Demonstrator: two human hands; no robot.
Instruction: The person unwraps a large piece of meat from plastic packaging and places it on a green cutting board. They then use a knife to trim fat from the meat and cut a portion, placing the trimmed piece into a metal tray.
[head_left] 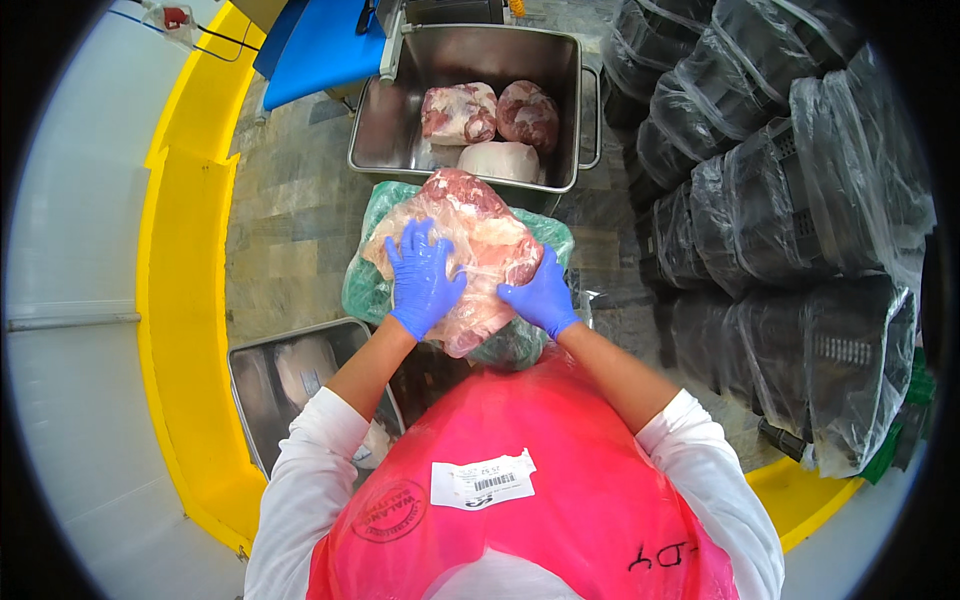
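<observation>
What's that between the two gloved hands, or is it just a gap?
In the head view, the stretch between the left hand and right hand isn't bare: raw meat fills it, apparently with clear plastic over it.

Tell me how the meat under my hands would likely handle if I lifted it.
The meat is probably heavy, being a thick, bulky piece. Its moist-looking sheen suggests it may be slippery. Its loose, uneven edges could sag.

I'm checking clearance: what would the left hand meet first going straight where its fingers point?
The left hand would first meet the meat it rests on, then probably the metal bin; depth is unclear.
</observation>
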